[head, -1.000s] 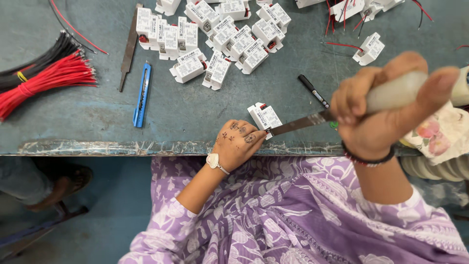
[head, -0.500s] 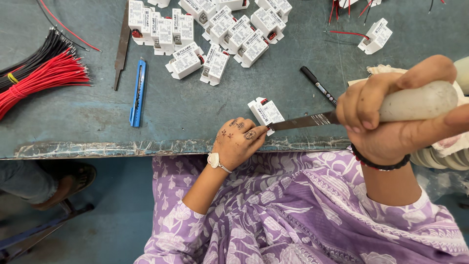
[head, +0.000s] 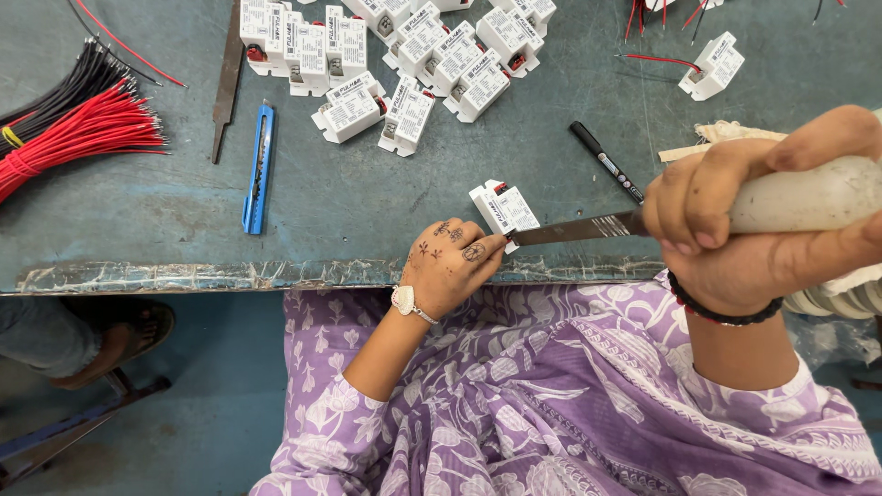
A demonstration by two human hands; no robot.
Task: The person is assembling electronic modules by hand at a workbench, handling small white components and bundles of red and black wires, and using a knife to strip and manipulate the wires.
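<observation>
While we scan from biggest down, we take the grey-green worktable (head: pixel 386 197) as our landmark; its chipped front edge runs across the middle of the view. Below that edge we see the person's purple patterned clothing (head: pixel 570 404). At the table's far left lies a bundle of red wires (head: pixel 78 138), with black wires (head: pixel 64 87) just behind it. Along the table's back edge sits a heap of white plastic modules (head: pixel 404 55), and one more module (head: pixel 710 65) lies apart at back right. Over the table's front right corner, the right hand (head: pixel 744 230) is wrapped fully closed around a thick pale handle (head: pixel 808 195), thumb on top, with a dark bead bracelet on the wrist. From that handle a flat metal blade (head: pixel 574 228) points left, low over the table's front edge. The left hand (head: pixel 450 266) rests at the table's front edge, near the middle, fingers curled down onto a single white module (head: pixel 503 209); the fingertips pinch its near corner, and the blade tip meets the module right beside them. A blue utility knife (head: pixel 258 168) lies on the table left of centre, a dark metal file (head: pixel 226 83) just behind it. A black marker (head: pixel 606 163) lies on the table just behind the blade.
</observation>
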